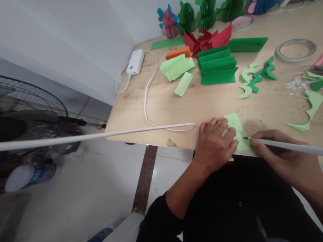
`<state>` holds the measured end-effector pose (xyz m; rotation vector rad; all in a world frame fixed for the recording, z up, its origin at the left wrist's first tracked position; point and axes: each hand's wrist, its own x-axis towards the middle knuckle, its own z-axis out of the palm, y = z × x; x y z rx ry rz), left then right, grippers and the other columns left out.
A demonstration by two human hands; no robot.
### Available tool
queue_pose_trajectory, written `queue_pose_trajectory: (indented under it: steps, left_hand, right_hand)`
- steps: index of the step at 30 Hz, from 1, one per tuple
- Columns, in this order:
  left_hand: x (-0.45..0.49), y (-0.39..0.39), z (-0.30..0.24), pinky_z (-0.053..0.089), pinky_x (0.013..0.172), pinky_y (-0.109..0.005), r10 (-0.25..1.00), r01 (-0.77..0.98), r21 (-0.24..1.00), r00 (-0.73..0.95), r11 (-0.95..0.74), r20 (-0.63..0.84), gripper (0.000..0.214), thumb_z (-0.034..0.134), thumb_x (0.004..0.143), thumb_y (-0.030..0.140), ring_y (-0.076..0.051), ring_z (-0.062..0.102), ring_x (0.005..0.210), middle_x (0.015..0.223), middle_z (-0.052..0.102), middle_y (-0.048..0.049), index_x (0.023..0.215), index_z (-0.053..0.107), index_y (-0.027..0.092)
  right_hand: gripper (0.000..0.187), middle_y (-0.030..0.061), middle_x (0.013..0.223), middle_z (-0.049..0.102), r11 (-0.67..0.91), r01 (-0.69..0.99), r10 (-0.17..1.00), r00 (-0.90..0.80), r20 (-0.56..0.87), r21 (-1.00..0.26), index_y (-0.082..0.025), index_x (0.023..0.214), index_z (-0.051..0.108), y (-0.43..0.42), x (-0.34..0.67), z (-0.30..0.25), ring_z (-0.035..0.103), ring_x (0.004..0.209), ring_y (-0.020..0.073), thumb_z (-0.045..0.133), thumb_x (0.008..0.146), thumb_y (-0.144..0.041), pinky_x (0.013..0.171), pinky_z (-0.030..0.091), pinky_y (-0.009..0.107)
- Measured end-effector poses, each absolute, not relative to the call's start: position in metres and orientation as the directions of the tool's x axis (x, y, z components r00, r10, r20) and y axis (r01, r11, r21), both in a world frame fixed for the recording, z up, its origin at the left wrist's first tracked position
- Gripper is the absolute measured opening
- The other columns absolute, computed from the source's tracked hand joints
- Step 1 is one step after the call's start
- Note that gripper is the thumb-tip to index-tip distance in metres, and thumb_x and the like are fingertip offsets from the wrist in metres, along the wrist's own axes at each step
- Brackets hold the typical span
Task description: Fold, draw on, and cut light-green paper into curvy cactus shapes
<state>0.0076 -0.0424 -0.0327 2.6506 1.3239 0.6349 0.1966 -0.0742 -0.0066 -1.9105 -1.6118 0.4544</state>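
Note:
A folded light green paper piece [237, 129] lies at the near edge of the wooden table [176, 101]. My left hand [215, 144] lies flat on it, fingers together, pressing it down. My right hand [280, 149] pinches a white pencil [285, 145] whose tip touches the paper's right side. Both forearms come up from below, the left in a black sleeve.
Stacks of folded light green [176, 67], dark green [218, 65], orange [179, 52] and red paper [209, 39], cut green curls [254, 77], tape rolls [295, 50], finished paper cacti [199, 15], a white power bank [135, 62] with cable [148, 101]. A fan [30, 111] stands left on the floor.

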Motion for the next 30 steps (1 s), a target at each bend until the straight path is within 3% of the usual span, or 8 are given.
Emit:
queue_pose_trajectory:
  steps: [30]
  left_hand:
    - [0.0139, -0.0424, -0.0342, 0.038, 0.100, -0.048, 0.797, 0.763, 0.261, 0.506, -0.592, 0.330, 0.025, 0.048, 0.102, 0.040, -0.029, 0.046, 0.126, 0.134, 0.060, -0.0075, 0.108, 0.067, 0.027]
  right_hand:
    - [0.053, 0.0023, 0.066, 0.072, -0.044, 0.767, 0.978, 0.163, 0.129, -0.640, -0.029, 0.073, 0.068, -0.0739, 0.1977, -0.0070, 0.066, 0.057, 0.0234, 0.052, 0.078, -0.079, 0.054, 0.047, 0.037]
